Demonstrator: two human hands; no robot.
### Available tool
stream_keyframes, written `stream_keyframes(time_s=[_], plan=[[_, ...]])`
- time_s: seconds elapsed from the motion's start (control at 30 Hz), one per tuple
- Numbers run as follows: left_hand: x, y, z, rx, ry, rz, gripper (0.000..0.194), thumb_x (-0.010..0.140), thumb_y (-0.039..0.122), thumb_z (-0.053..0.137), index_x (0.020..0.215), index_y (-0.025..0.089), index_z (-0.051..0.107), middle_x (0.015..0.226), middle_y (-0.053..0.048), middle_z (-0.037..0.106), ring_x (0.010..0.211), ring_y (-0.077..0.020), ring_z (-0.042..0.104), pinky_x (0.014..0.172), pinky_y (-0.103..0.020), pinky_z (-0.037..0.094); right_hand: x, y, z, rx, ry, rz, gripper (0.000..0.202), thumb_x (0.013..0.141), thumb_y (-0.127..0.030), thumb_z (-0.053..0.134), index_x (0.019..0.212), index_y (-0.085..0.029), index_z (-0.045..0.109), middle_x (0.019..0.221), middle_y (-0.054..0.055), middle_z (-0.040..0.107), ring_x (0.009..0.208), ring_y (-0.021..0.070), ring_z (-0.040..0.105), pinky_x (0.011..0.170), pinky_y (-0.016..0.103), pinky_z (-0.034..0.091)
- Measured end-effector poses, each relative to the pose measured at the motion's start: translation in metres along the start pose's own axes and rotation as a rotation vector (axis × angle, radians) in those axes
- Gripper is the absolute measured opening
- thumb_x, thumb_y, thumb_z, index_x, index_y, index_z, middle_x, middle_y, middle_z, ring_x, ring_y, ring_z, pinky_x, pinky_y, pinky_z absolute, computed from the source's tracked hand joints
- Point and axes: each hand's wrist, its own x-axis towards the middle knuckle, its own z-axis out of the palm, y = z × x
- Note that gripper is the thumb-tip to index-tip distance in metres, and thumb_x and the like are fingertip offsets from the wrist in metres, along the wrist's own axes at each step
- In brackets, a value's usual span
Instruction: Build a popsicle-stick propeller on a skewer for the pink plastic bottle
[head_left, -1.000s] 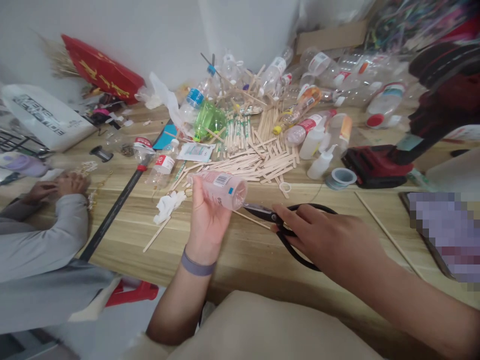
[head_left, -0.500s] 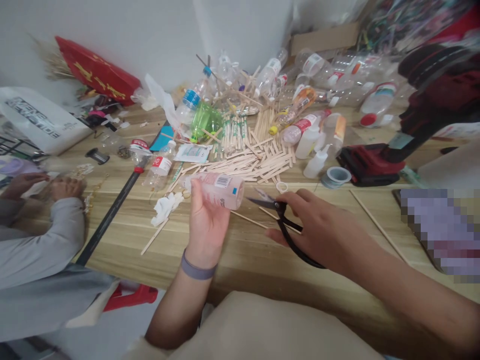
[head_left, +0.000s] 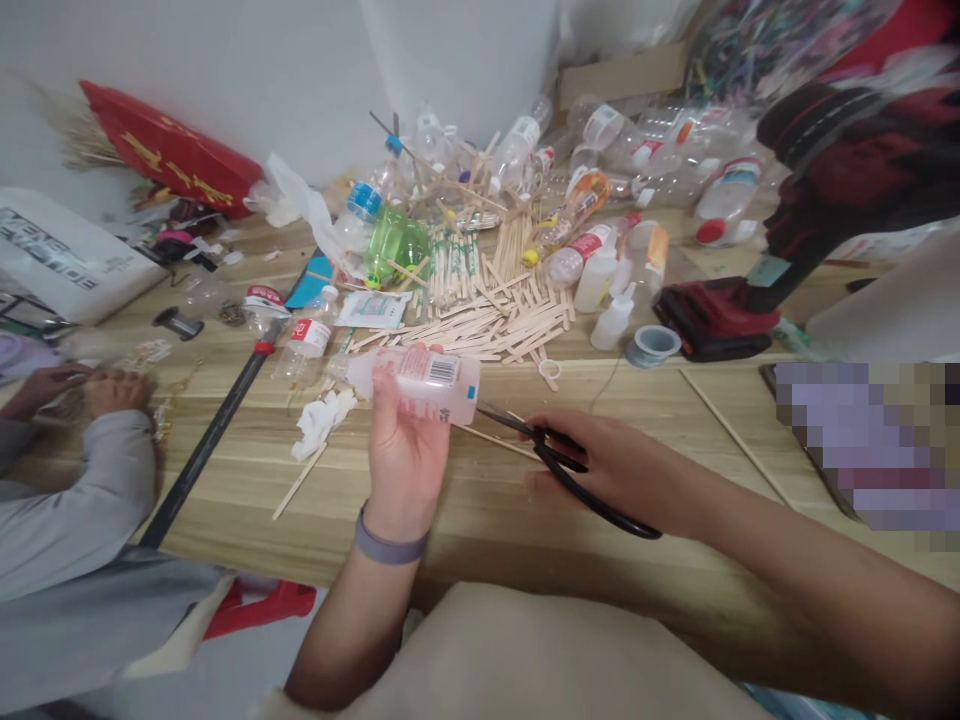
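Note:
A clear pinkish bottle (head_left: 431, 385) with a printed barcode lies sideways in my left hand (head_left: 409, 450), whose fingers wrap round it; its neck points left. My right hand (head_left: 607, 465) grips black-handled scissors (head_left: 562, 465) to the right of it. The scissor blades are nearly closed, and their tips are at the bottle's base; whether they touch it, I cannot tell. Beyond my hands, many flat wooden sticks (head_left: 517, 325) are spread on the wooden table (head_left: 480, 510).
Many plastic bottles (head_left: 600, 125) crowd the back. A red and black power tool (head_left: 720, 315) stands at right, near a wire spool (head_left: 652, 346). A black rod (head_left: 214, 435) lies at left, beside another person's hands (head_left: 120, 392). White tissue (head_left: 322, 420) lies near my left hand.
The scissor blades have come closer together, and the scissors have turned in my right hand, their tips nearer the bottle's base. The whole view has shifted slightly.

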Motion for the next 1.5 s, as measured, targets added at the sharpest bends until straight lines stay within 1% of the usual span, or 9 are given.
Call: stream_keyframes(time_s=[0.23, 0.43, 0.6, 0.73, 1.03, 1.2, 1.3, 1.4, 1.5], plan=[[-0.003, 0.002, 0.0, 0.082, -0.017, 0.023, 0.021, 0.077, 0.03, 0.064, 0.097, 0.028, 0.069, 0.097, 0.0, 0.073, 0.116, -0.0228, 0.06, 0.098, -0.037, 0.049, -0.005, -0.008, -0.021, 0.112, -0.17, -0.081, 0.019, 0.08, -0.035, 0.053, 0.086, -0.024, 0.068, 0.085, 0.0, 0.069, 0.071, 0.0175, 0.061, 0.059, 0.027, 0.043], [-0.01, -0.001, 0.002, 0.159, 0.025, 0.104, 0.035, 0.071, 0.027, 0.079, 0.103, 0.03, 0.065, 0.109, 0.003, 0.07, 0.119, -0.0204, 0.058, 0.097, -0.033, 0.05, 0.001, -0.007, -0.026, -0.099, 0.076, -0.003, 0.028, 0.074, -0.038, 0.06, 0.095, -0.026, 0.074, 0.062, -0.003, 0.06, 0.056, 0.0148, 0.051, 0.05, 0.026, 0.034], [-0.015, -0.008, 0.004, 0.171, 0.063, 0.139, 0.038, 0.07, 0.027, 0.081, 0.103, 0.03, 0.061, 0.108, 0.003, 0.069, 0.113, -0.0184, 0.062, 0.094, -0.031, 0.051, 0.012, -0.003, -0.029, -0.092, 0.063, 0.031, 0.022, 0.072, -0.038, 0.061, 0.084, -0.026, 0.075, 0.06, -0.003, 0.059, 0.056, 0.0141, 0.049, 0.05, 0.026, 0.031], [-0.017, -0.013, 0.003, 0.233, 0.114, 0.158, 0.041, 0.071, 0.029, 0.081, 0.104, 0.031, 0.058, 0.11, 0.003, 0.068, 0.109, -0.0165, 0.063, 0.092, -0.029, 0.051, 0.018, 0.0, -0.031, -0.114, 0.05, 0.059, 0.023, 0.069, -0.036, 0.064, 0.085, -0.025, 0.075, 0.068, -0.001, 0.065, 0.06, 0.0152, 0.053, 0.052, 0.026, 0.032], [-0.008, -0.017, -0.002, 0.234, 0.144, 0.172, 0.034, 0.077, 0.027, 0.077, 0.105, 0.027, 0.057, 0.112, 0.0, 0.067, 0.109, -0.0174, 0.063, 0.091, -0.029, 0.052, 0.025, -0.002, -0.013, -0.319, 0.232, 0.086, 0.031, 0.074, -0.037, 0.06, 0.101, -0.026, 0.072, 0.093, 0.006, 0.069, 0.08, 0.0214, 0.063, 0.058, 0.027, 0.037], [-0.002, -0.012, -0.006, 0.242, 0.173, 0.059, 0.021, 0.085, 0.024, 0.068, 0.104, 0.027, 0.059, 0.106, 0.001, 0.069, 0.11, -0.0179, 0.063, 0.089, -0.028, 0.053, 0.022, -0.006, 0.008, -0.533, 0.41, 0.046, 0.032, 0.077, -0.03, 0.059, 0.106, -0.02, 0.069, 0.099, 0.012, 0.064, 0.08, 0.0237, 0.062, 0.06, 0.03, 0.037], [0.006, -0.009, -0.009, 0.204, 0.244, -0.093, 0.009, 0.092, 0.028, 0.058, 0.1, 0.025, 0.062, 0.102, 0.0, 0.07, 0.104, -0.0177, 0.065, 0.082, -0.027, 0.056, 0.019, -0.003, 0.018, -0.668, 0.576, -0.009, 0.028, 0.082, -0.029, 0.055, 0.104, -0.018, 0.068, 0.095, 0.014, 0.062, 0.082, 0.0255, 0.059, 0.062, 0.032, 0.036], [0.014, -0.008, -0.01, 0.168, 0.295, -0.268, 0.019, 0.094, 0.035, 0.053, 0.095, 0.019, 0.063, 0.094, -0.005, 0.071, 0.093, -0.0198, 0.069, 0.075, -0.031, 0.058, 0.016, 0.002, 0.021, -0.781, 0.713, -0.114, 0.028, 0.089, -0.029, 0.048, 0.107, -0.019, 0.067, 0.091, 0.013, 0.062, 0.081, 0.0249, 0.057, 0.063, 0.033, 0.035], [0.016, -0.008, -0.007, 0.119, 0.318, -0.396, 0.029, 0.096, 0.04, 0.047, 0.097, 0.016, 0.063, 0.086, -0.007, 0.072, 0.081, -0.02, 0.07, 0.069, -0.032, 0.059, 0.011, 0.004, 0.018, -0.795, 0.766, -0.207, 0.031, 0.091, -0.03, 0.046, 0.112, -0.02, 0.066, 0.09, 0.012, 0.063, 0.08, 0.0245, 0.058, 0.064, 0.033, 0.035]])
